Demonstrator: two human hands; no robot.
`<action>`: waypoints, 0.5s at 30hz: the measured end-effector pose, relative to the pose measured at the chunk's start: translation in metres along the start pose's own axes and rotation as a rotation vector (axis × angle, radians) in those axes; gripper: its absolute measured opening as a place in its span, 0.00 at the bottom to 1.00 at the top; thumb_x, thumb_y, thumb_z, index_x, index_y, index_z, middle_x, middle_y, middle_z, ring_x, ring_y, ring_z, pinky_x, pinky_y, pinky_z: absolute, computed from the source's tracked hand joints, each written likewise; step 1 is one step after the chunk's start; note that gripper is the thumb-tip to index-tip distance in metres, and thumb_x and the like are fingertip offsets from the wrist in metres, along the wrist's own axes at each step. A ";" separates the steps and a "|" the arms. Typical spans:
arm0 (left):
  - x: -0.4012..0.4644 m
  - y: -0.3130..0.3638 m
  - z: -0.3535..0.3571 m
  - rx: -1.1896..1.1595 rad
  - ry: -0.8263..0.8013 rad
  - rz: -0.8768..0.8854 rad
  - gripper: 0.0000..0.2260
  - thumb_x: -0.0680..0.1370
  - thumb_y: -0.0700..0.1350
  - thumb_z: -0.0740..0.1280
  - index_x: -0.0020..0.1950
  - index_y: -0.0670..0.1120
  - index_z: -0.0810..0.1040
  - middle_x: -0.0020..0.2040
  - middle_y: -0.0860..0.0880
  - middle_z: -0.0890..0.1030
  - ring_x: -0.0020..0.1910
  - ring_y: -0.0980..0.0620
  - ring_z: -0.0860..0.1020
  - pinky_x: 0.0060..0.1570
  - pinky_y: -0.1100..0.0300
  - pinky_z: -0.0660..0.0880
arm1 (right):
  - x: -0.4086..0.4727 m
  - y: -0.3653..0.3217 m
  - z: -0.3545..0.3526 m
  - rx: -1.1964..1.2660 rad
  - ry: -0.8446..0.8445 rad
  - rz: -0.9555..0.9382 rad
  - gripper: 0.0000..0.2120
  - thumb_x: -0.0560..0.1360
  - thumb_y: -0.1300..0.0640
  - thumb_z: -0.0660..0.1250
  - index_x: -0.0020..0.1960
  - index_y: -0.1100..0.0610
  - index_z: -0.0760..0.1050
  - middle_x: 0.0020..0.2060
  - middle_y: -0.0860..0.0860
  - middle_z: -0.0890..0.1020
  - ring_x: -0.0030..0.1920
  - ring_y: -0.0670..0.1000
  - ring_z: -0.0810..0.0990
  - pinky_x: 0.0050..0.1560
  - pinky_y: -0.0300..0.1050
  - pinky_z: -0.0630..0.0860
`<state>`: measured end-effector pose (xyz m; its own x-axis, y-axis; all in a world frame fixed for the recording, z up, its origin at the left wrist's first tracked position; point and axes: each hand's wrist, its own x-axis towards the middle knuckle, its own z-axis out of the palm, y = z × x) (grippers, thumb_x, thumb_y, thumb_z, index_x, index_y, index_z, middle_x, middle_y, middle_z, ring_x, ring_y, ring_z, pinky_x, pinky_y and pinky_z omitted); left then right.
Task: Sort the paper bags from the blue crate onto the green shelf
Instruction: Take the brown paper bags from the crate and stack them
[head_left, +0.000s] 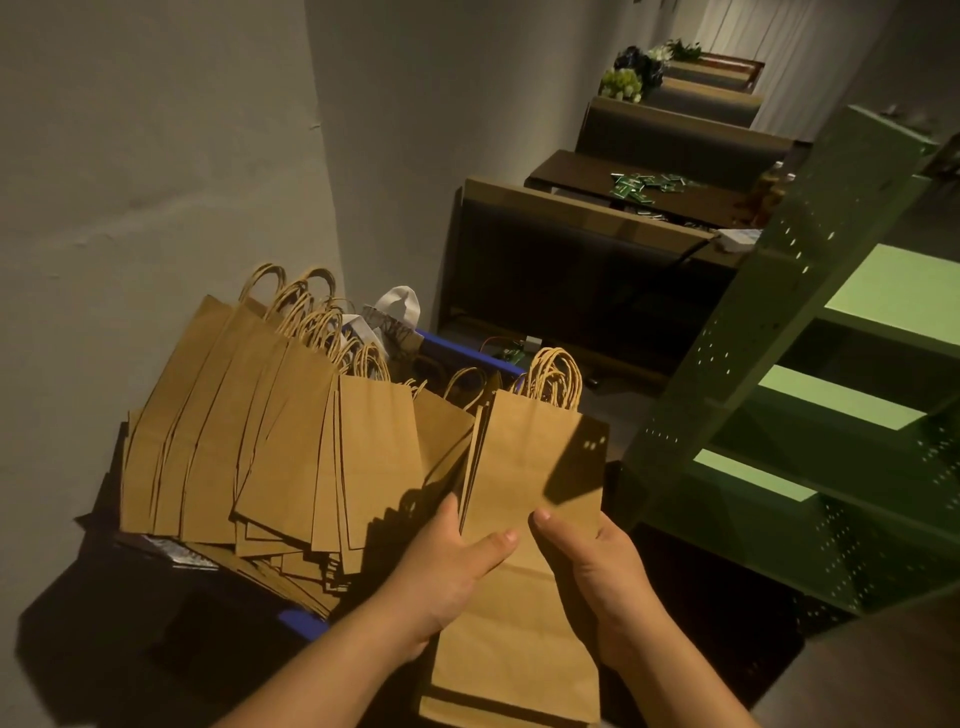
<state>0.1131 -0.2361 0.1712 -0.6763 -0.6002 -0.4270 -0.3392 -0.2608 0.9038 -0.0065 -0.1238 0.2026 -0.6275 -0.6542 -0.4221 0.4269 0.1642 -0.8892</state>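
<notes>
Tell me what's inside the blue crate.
The blue crate holds many flat brown paper bags with twisted handles, leaning left, plus a white-handled bag at the back. The bags cover the crate's floor, so anything beneath is hidden.

The left hand and right hand show only thumbs and backs; their fingers are hidden behind the held stack of bags, and both forearms are cut off by the bottom edge. How many bags that stack holds cannot be counted. Left of the left hand, the blue crate is almost wholly covered by leaning paper bags, only scraps of its rim showing. Beyond them, a white-handled bag is mostly buried. Right of the right hand, the green shelf runs out of frame. Far beyond both hands, small green items on a table are too small to identify.
</notes>
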 end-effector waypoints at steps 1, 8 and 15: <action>0.002 0.000 -0.001 0.014 0.005 -0.005 0.46 0.75 0.65 0.71 0.84 0.56 0.48 0.82 0.50 0.63 0.79 0.46 0.63 0.76 0.41 0.65 | 0.001 0.000 0.001 -0.007 0.006 -0.006 0.15 0.74 0.58 0.75 0.60 0.56 0.80 0.49 0.50 0.88 0.50 0.49 0.87 0.51 0.43 0.76; 0.013 0.016 -0.014 0.108 0.088 0.002 0.36 0.80 0.66 0.63 0.83 0.52 0.58 0.79 0.51 0.67 0.77 0.48 0.67 0.75 0.47 0.66 | 0.008 -0.002 0.002 -0.086 0.103 -0.017 0.12 0.74 0.54 0.76 0.56 0.52 0.80 0.44 0.49 0.88 0.47 0.50 0.86 0.45 0.42 0.74; 0.040 0.033 -0.055 -0.033 0.255 0.013 0.14 0.85 0.56 0.59 0.63 0.51 0.79 0.56 0.47 0.83 0.52 0.45 0.82 0.49 0.52 0.80 | 0.013 -0.004 -0.003 -0.096 0.147 0.010 0.15 0.74 0.54 0.75 0.57 0.57 0.76 0.48 0.56 0.82 0.47 0.54 0.79 0.43 0.46 0.70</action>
<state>0.1112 -0.3101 0.1856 -0.4922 -0.7739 -0.3984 -0.3068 -0.2740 0.9115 -0.0182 -0.1303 0.2005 -0.7148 -0.5385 -0.4461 0.3739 0.2449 -0.8946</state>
